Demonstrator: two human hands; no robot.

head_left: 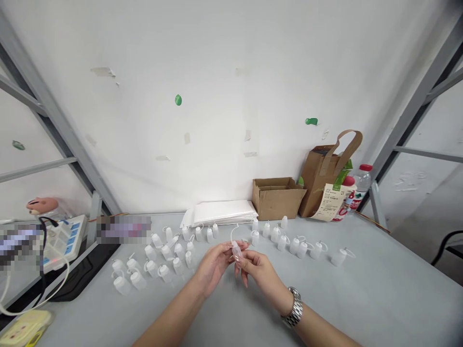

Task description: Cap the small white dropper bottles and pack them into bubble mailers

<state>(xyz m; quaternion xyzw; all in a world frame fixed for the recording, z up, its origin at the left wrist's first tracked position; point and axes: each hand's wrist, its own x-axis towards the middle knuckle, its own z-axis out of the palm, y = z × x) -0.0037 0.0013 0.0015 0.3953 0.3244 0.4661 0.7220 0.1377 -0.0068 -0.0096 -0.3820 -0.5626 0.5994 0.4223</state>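
A small translucent squeeze bottle point(236, 251) is held up between both hands at the middle of the table, its thin strap and cap sticking up from the neck. My left hand point(216, 264) grips it around the neck from the left. On the other side, my right hand point(257, 266) pinches the lower body between thumb and fingers. Several similar bottles point(165, 273) stand in loose rows to the left, many with looped cap straps. More such bottles point(303, 248) form a line to the right, and one bottle point(338, 257) stands farthest right.
White envelopes point(224, 212) lie stacked against the wall beside an open cardboard box point(278, 202). A brown paper bag point(316, 178) and a red-capped plastic bottle point(363, 178) stand at back right. On the left are a power strip point(68, 241), cables and a yellow box point(27, 327).
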